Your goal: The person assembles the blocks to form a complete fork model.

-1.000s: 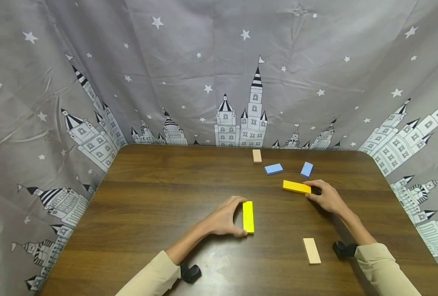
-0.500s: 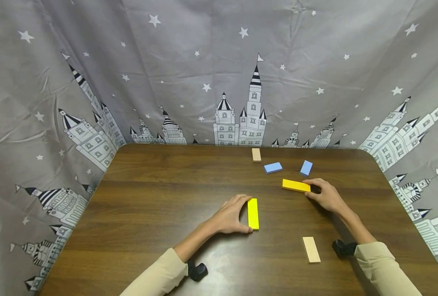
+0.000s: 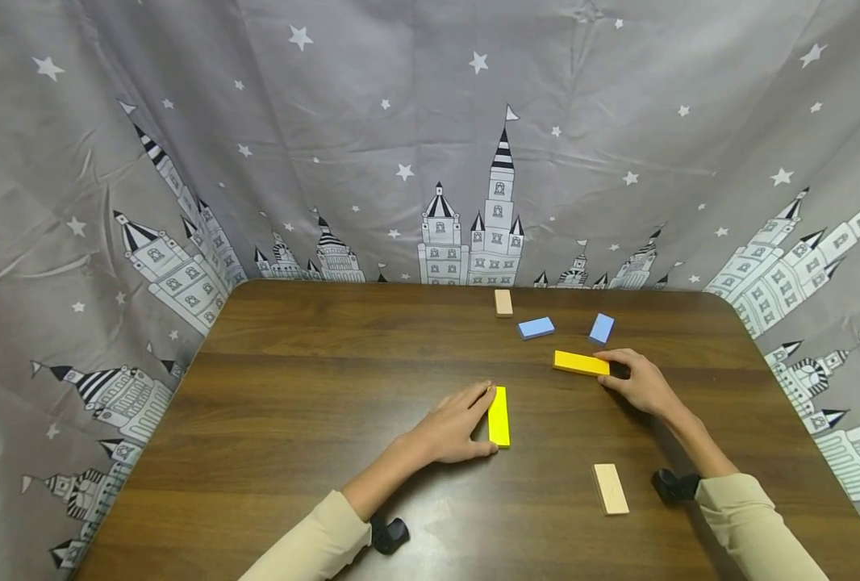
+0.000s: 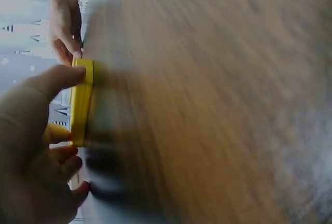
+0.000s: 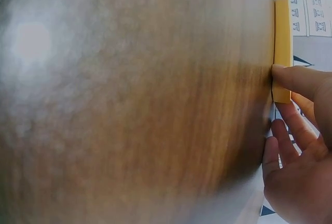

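Note:
In the head view a bright yellow block (image 3: 499,424) lies flat near the middle of the table, its long side pointing away from me. My left hand (image 3: 453,425) spans it from the left, thumb at the near end and fingers at the far end; the left wrist view shows the thumb over one end of the yellow block (image 4: 83,102). Farther right, my right hand (image 3: 640,386) pinches the right end of an orange-yellow block (image 3: 580,363) between thumb and fingers. The right wrist view has the thumb across the side of this orange-yellow block (image 5: 282,37).
Two blue blocks, one left (image 3: 536,328) and one right (image 3: 601,328), lie behind the orange-yellow block. A beige block (image 3: 503,303) is by the back edge, another beige block (image 3: 611,489) nearer me. Castle-print curtain (image 3: 372,145) hangs behind the wooden table (image 3: 306,355).
My left hand and the yellow block have shifted a little to the right and away from me. Its fingers now overlap the block's far left corner. The right hand stays on the orange-yellow block.

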`<action>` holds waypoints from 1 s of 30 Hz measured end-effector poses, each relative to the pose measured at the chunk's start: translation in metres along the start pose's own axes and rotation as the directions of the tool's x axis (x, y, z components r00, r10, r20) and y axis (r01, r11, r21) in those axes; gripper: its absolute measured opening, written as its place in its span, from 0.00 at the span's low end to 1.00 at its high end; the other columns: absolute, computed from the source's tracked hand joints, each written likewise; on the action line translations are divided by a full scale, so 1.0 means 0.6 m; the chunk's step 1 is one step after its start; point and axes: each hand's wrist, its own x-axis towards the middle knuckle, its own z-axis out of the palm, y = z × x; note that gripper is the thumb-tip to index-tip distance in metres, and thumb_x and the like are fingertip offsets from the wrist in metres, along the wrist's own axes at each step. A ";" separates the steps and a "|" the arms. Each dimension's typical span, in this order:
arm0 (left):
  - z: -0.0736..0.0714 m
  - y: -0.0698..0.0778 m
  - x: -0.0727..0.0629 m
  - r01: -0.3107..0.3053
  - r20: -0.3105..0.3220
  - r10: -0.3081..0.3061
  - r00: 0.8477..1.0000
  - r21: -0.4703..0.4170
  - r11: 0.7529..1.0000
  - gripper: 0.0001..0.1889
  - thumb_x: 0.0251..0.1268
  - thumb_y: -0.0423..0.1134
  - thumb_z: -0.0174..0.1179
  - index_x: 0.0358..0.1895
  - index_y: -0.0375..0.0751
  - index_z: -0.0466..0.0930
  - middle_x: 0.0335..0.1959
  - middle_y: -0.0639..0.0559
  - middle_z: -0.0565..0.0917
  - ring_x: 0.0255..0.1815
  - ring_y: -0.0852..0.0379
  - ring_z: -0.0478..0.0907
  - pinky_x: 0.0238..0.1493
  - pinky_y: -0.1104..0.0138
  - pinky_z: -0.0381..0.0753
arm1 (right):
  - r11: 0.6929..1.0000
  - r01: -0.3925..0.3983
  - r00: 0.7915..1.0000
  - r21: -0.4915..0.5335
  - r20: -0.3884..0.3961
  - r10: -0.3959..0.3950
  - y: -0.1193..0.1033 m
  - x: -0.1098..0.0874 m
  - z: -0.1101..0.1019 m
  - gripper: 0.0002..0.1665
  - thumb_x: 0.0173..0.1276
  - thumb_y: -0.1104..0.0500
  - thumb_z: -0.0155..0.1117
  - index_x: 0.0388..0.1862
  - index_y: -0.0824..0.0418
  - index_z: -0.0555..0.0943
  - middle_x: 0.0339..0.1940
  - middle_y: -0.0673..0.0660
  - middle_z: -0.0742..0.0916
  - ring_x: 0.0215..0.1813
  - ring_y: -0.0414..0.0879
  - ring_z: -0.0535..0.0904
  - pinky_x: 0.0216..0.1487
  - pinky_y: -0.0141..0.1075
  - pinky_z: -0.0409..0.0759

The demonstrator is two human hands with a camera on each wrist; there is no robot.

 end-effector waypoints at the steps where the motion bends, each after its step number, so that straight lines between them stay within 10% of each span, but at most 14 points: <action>1: 0.000 0.002 -0.001 -0.001 0.017 0.001 1.000 0.021 1.000 0.46 0.68 0.57 0.60 0.80 0.37 0.50 0.80 0.43 0.51 0.79 0.48 0.50 0.75 0.53 0.52 | 1.000 -0.003 1.000 0.000 0.001 0.003 0.000 0.000 0.000 0.24 0.67 0.66 0.68 0.61 0.70 0.79 0.60 0.73 0.79 0.65 0.71 0.68 0.64 0.68 0.61; 30: -0.003 0.020 -0.008 0.029 0.061 -0.030 0.998 0.027 0.999 0.42 0.74 0.52 0.57 0.79 0.33 0.50 0.80 0.37 0.48 0.79 0.46 0.48 0.75 0.53 0.51 | 0.992 0.105 0.994 0.066 -0.017 -0.104 -0.059 0.011 0.016 0.23 0.66 0.64 0.71 0.60 0.66 0.82 0.58 0.67 0.83 0.59 0.65 0.77 0.56 0.59 0.76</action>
